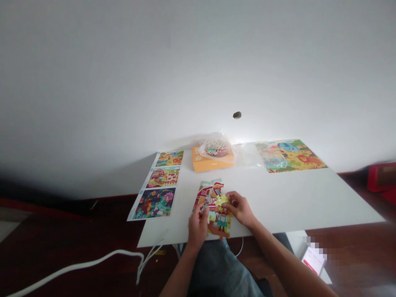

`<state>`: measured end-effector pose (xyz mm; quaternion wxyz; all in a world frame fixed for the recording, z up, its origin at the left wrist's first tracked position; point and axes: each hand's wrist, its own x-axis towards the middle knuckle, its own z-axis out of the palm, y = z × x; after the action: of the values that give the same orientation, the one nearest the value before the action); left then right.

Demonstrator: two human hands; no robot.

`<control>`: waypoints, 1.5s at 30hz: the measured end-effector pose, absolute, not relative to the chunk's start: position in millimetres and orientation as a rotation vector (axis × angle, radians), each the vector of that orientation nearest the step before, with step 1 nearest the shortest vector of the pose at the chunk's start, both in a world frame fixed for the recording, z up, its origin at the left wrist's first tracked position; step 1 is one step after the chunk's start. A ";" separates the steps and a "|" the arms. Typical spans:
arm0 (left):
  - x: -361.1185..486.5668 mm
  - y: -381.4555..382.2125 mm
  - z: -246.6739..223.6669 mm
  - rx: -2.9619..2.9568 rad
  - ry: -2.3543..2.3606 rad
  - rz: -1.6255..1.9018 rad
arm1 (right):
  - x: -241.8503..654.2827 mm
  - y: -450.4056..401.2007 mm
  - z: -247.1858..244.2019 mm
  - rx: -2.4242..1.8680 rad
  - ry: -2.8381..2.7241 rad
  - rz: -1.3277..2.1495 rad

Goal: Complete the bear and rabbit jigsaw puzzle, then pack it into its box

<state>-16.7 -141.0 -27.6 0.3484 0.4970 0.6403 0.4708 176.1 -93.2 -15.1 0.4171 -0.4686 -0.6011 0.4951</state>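
Note:
A partly joined jigsaw puzzle with a red barn and a figure lies at the front of the white table. Over its upper right part, my right hand pinches a yellow-green puzzle piece between thumb and fingers. My left hand rests at the puzzle's left side with its fingers curled together. Something pale shows by the left fingertips, too small to make out. Both hands cover parts of the puzzle.
At the left edge lies a reference sheet with three pictures. An orange box bears a clear plastic bag of pieces. A safari picture and more clear plastic lie at the back right, by the wall. A white cable hangs at lower left.

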 end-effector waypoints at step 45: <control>-20.8 -137.4 -21.9 1.079 1.692 1.374 | 180.2 -143.7 -4.3 -1.168 -2.322 0.672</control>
<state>-20.8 -137.4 -21.9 0.3475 0.4159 0.6524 0.5297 180.2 -143.7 -4.3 0.2264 -0.4239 -0.8424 0.2439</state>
